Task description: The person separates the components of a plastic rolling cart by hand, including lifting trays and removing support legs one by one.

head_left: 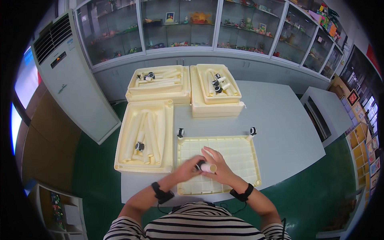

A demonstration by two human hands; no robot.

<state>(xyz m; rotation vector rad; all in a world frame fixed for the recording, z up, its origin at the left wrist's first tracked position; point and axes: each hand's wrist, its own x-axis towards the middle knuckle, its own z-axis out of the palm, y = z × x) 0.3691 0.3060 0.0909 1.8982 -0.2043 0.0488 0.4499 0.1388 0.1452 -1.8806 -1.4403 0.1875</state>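
Observation:
My left hand (187,169) is closed round the black wheel end of a caster (208,168), which has a short cream tube as its stem. Beside it, my right hand (220,167) grips the same caster near the stem, its upper fingers partly stretched out. Both hands are above a cream plastic shelf tray (240,162) lying with its ribbed underside up. Two black-and-white casters, a left one (181,132) and a right one (253,131), stand upright at its far corners. The tray's near right corner (258,183) shows a bare round socket.
Cream trays holding tubes and casters stand at the left (170,140), back left (186,94) and back centre (218,112) of the grey table (280,120). An air conditioner (74,80) is at the left. Glass cabinets (180,32) line the back, and a grey box unit (330,108) stands right.

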